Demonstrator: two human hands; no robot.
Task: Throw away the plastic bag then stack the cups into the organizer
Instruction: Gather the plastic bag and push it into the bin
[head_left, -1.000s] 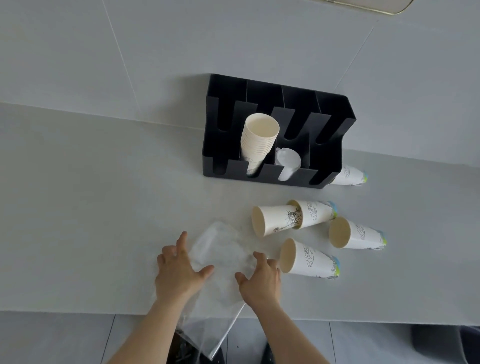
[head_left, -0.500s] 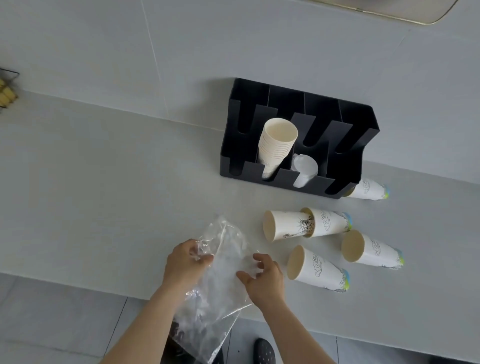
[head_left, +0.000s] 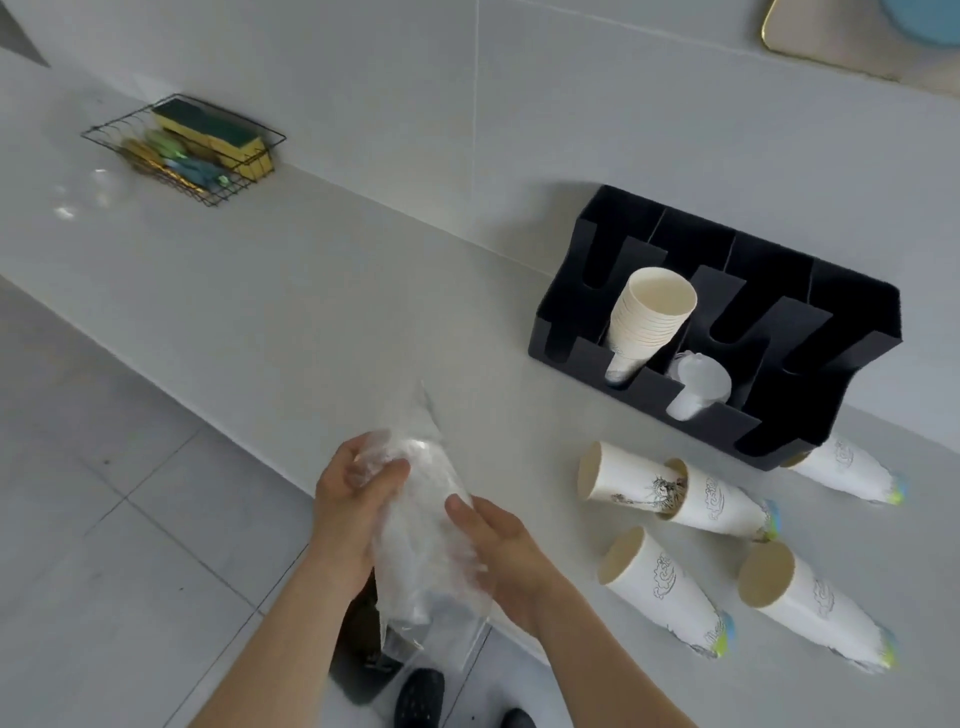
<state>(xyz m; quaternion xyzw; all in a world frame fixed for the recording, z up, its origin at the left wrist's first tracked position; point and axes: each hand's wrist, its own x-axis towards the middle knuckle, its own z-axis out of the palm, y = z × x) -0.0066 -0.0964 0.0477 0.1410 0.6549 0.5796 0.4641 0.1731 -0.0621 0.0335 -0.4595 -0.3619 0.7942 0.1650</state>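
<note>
The plastic bag is held off the counter, above its front edge, between both hands. It is clear and thin, crumpled into a loose, wrinkled bundle, with one pointed corner sticking up and a flatter end hanging down toward the floor. The left hand is clenched around the upper part of the bag, film bunched under its fingers. The right hand is pressed against the bag's right side with the thumb over the film, grasping it.

Five paper cups are seen lying on their sides on the counter to the right of the hands. Two are nested mouth to base; two more lie nearer the front edge; a fifth is partly hidden behind the black organizer. One organizer slot is filled by a tilted stack of cups, and something white lies in the next slot. A wire basket with sponges stands far left.
</note>
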